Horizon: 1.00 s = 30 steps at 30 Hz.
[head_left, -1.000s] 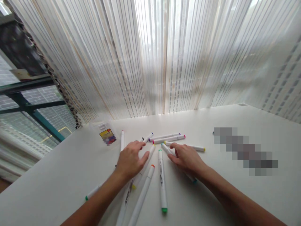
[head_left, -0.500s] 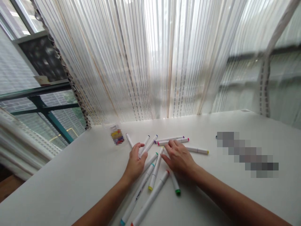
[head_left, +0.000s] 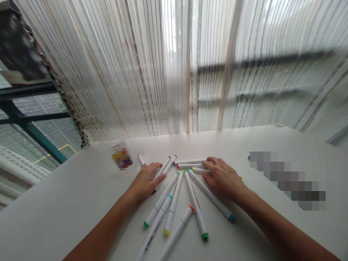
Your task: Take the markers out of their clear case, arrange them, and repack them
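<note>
1. Head view: left hand (head_left: 145, 180) flat on the white tabletop (head_left: 81, 203), palm down, fingers spread and relaxed, gripping nothing; fingertips resting on two white-barrelled markers with dark caps (head_left: 166, 165) lying side by side.
2. Right hand (head_left: 224, 176) likewise palm down, fingers loose and extended, laid over a small cluster of white markers with purple, pink and yellow caps (head_left: 190, 164); nothing clasped.
3. Between the hands, fanned out toward the near edge: a white marker with green ends (head_left: 195, 203), a white marker with a teal end (head_left: 210, 195), a white marker with a yellow end (head_left: 173, 204), a white marker with an orange cap (head_left: 178, 232), and more partly overlapping beside them.
4. Just left of the left hand, a lone white marker with a red tip (head_left: 140, 159).
5. Further left, a small clear packet with a yellow label (head_left: 121, 156), partly blurred.
6. Behind the table, sheer striped white curtains (head_left: 163, 65) hanging over a window.
</note>
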{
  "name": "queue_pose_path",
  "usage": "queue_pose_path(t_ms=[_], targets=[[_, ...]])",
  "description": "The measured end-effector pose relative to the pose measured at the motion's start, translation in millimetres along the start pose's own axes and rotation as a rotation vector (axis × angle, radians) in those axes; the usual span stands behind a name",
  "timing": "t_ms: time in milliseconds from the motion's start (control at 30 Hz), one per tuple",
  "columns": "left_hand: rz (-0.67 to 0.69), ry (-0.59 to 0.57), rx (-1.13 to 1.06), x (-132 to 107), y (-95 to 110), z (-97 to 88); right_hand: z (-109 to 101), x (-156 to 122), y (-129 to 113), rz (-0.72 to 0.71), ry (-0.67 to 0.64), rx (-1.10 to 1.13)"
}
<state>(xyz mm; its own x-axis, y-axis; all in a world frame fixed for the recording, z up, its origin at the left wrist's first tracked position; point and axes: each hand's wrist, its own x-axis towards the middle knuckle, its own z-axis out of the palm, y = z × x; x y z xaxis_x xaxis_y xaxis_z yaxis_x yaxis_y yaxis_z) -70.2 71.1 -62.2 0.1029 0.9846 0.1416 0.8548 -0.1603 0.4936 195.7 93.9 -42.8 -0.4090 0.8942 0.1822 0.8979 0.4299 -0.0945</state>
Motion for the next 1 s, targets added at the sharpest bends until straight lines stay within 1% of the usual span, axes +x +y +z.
queue_pose_path(t_ms=[67, 133, 233, 333, 433, 600, 667, 733, 833, 900, 1000], targets=[[0.026, -0.065, 0.008, -6, 5, -3.2, -4, -2, 1, 0.001, -0.038, 0.006], [0.023, -0.098, -0.003, -11, 13, -7.0, -7, -4, 1, -0.005, -0.070, 0.009], [0.012, -0.089, -0.043, -13, 23, -11.1, -10, -5, 0, -0.006, -0.113, 0.027], [-0.036, -0.083, -0.079, -13, 29, -12.0, -11, -6, -3, -0.008, -0.150, 0.071], [-0.064, -0.101, -0.124, -13, 29, -10.1, -11, -7, -6, -0.020, -0.161, 0.110], [-0.039, -0.110, -0.140, -12, 23, -5.7, -10, -8, -8, -0.001, -0.229, 0.104], [-0.028, -0.120, -0.145, -13, 23, -6.2, -9, -8, -8, 0.001, -0.226, 0.105], [0.017, -0.109, -0.133, -14, 26, -7.6, -8, -8, -7, -0.010, -0.181, 0.118], [0.139, -0.066, -0.090, -18, 32, -7.8, -8, -10, -9, -0.026, -0.136, 0.134], [0.199, -0.083, -0.052, -21, 34, -4.1, -9, -10, -10, -0.033, -0.153, 0.128], [0.244, -0.148, -0.003, -23, 35, 6.6, -8, -9, -11, -0.026, -0.171, 0.118]])
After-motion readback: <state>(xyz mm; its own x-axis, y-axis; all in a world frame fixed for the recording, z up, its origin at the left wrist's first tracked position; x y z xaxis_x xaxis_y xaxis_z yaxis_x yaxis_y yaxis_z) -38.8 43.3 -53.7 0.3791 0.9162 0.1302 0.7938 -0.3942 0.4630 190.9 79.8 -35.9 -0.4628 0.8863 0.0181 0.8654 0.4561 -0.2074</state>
